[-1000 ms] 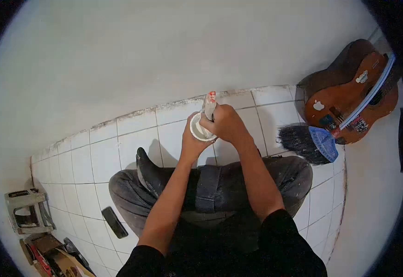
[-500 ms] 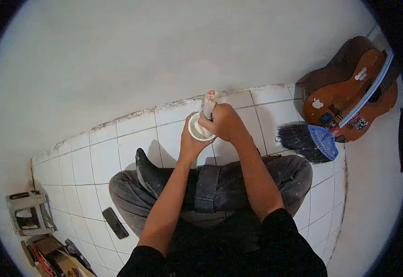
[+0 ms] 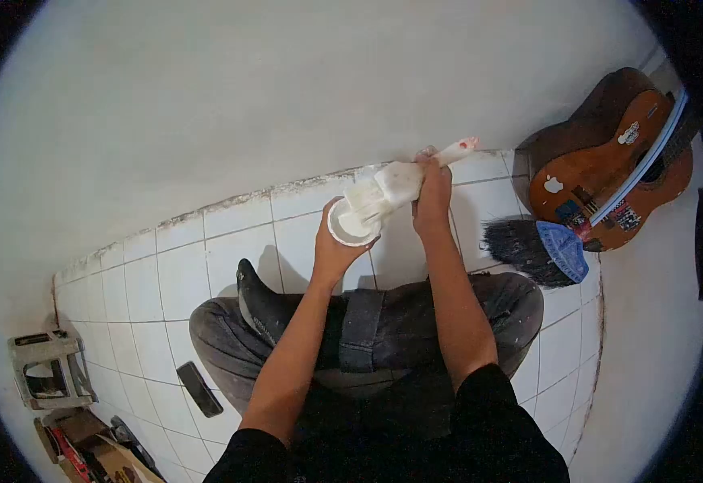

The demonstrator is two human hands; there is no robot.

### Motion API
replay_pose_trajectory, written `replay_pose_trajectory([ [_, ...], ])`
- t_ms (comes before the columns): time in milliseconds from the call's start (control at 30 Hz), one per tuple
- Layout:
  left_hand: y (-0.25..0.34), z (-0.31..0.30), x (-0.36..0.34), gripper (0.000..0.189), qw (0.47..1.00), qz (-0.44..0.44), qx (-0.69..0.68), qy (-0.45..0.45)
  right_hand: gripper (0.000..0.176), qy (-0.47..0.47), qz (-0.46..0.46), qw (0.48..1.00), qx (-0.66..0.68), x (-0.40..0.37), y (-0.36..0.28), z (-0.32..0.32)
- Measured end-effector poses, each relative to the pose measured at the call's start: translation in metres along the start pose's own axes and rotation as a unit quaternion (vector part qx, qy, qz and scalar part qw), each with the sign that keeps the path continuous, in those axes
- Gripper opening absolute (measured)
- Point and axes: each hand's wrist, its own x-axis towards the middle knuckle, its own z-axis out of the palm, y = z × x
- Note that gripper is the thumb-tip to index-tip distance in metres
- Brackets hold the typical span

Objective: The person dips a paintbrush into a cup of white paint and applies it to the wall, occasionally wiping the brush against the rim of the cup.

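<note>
My left hand (image 3: 333,258) is wrapped round a small white cup (image 3: 359,242) with white paint (image 3: 350,226) inside. In my right hand (image 3: 434,200) is a wide paintbrush (image 3: 401,182), coated in white, its handle tip marked with red and pointing up to the right. The bristles (image 3: 365,199) slant down to the cup's upper right rim and overlap its mouth in this view. Both hands are in front of my crossed legs, close to the foot of the pale wall (image 3: 287,105).
White floor tiles (image 3: 182,270) surround my legs. To the right, a broom (image 3: 561,249) leans by a stickered guitar (image 3: 601,181). A phone (image 3: 199,390) lies on the left, with a small stool (image 3: 48,372) and a cardboard box (image 3: 118,460) of items beyond it.
My right hand has moved up and right, tilting the paintbrush from upright to a slant, so its white bristles now show above the rim. The left hand and cup have stayed put.
</note>
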Motion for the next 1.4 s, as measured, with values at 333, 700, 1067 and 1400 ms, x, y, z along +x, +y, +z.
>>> replay_pose_trajectory([
  [333,-0.006,0.000,0.001,0.088,0.998,0.044,0.045,0.011,0.021,0.130,0.150,0.945,0.261,0.009,-0.015,-0.012],
  [700,-0.004,0.000,0.000,0.087,0.998,0.048,0.045,0.006,0.020,-0.113,-0.185,0.973,-0.079,-0.003,-0.019,0.004],
  [1067,-0.005,0.000,-0.001,0.088,0.999,0.031,0.012,0.010,0.030,-0.191,-0.108,0.971,-0.089,-0.016,0.000,0.011],
  [1400,-0.002,0.000,0.001,0.087,0.999,0.034,0.040,0.012,0.023,-0.159,-0.002,0.982,-0.098,-0.027,-0.029,0.010],
])
